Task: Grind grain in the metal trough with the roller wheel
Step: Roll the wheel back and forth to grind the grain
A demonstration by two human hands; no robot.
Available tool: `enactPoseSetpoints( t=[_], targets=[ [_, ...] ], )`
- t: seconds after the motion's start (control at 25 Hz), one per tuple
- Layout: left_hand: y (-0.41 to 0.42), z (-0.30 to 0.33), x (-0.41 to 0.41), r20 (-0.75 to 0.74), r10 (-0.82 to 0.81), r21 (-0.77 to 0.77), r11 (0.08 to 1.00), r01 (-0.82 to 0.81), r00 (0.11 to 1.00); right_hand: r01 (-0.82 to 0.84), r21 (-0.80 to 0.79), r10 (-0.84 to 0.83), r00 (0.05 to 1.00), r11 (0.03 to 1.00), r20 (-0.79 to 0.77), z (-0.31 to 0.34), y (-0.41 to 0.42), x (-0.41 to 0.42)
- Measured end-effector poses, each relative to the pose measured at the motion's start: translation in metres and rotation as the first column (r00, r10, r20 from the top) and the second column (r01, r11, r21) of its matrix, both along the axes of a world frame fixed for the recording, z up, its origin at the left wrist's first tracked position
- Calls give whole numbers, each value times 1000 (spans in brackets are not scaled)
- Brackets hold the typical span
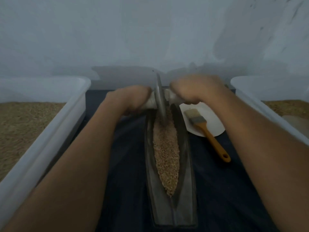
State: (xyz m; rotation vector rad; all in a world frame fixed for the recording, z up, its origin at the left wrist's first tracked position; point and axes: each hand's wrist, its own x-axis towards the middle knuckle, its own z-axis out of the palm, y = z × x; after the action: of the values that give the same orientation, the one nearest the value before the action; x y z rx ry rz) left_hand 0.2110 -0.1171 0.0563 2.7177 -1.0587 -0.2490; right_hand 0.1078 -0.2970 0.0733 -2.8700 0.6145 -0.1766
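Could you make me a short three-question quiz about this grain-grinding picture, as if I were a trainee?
1. True or false: the brush lies inside the trough.
2. Where along the trough is the wheel? A) at the far end B) at the near end C) lifted off to the side
3. Fill in: each hand grips a pale ____ sticking out from the side of the wheel.

Key
1. False: it lies to the right of the trough, its bristles over a white plate.
2. A: the left hand and the right hand hold it at the far end, in the grain.
3. Handle.
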Motion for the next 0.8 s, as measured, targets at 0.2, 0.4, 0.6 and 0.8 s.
enactPoseSetpoints(
  t=[0.2, 0.4, 0.6, 0.8],
  targets=[
    [-6, 11, -25, 404, -75, 49, 997, 61, 912, -15, -86, 13, 1000, 996, -24, -26, -4, -35],
    [31, -12, -70, 437, 44, 31, 997, -64, 898, 111, -284, -43, 971, 952, 236, -35, 44, -80],
    [78, -38, -126, 700, 12, -169, 974, 150, 714, 128, -376, 65, 886, 918, 459, -40, 78, -131],
    [73, -37, -120, 697, 64, -212, 970, 120, 714, 123, -353, 79, 859, 927, 505, -43, 69, -118]
  ],
)
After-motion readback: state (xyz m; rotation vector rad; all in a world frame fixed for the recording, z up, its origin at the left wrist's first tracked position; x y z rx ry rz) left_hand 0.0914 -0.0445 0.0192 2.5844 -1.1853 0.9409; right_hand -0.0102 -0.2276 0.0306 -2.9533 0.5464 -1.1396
